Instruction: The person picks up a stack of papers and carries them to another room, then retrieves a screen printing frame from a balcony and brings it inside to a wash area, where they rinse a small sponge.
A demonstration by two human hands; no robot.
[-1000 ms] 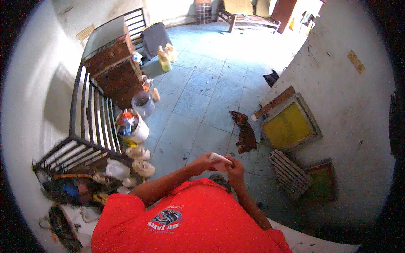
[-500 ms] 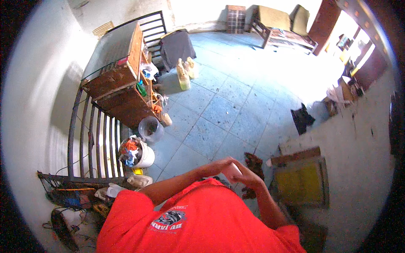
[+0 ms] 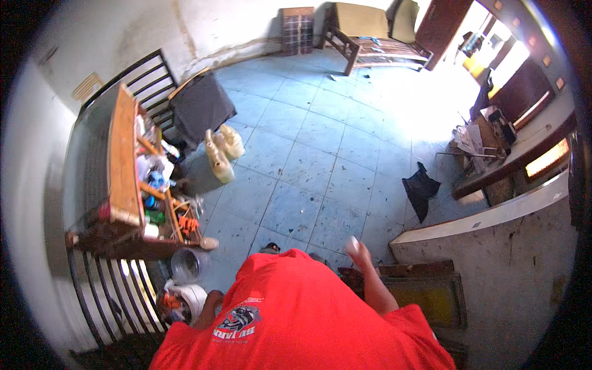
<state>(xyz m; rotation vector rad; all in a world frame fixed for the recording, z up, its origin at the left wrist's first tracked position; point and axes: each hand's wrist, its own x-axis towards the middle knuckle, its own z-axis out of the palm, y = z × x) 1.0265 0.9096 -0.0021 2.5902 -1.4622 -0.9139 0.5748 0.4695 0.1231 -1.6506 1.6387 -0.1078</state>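
My right hand [image 3: 362, 259] is out in front of my red shirt, its fingers closed round a small white object [image 3: 352, 244] whose kind I cannot make out. Only the upper end of that object shows above the fingers. Low on the left, my left hand [image 3: 214, 300] hangs beside a white bucket [image 3: 191, 296] filled with orange and other coloured bits. The shirt partly covers that arm, and the left fingers are too small and dark to read.
A clear plastic tub [image 3: 189, 265] stands by a cluttered wooden cabinet [image 3: 126, 154] on the left. Yellowish jugs [image 3: 219, 157] and a black cloth-like piece [image 3: 422, 191] lie on the blue tiled floor [image 3: 296, 203]. A low wall [image 3: 493, 246] runs along the right; a bench [image 3: 376, 52] is at the back.
My hands, together on the white object before, have parted. The right keeps it; the left has dropped down to the left beside the bucket. The view has shifted forward across the room.
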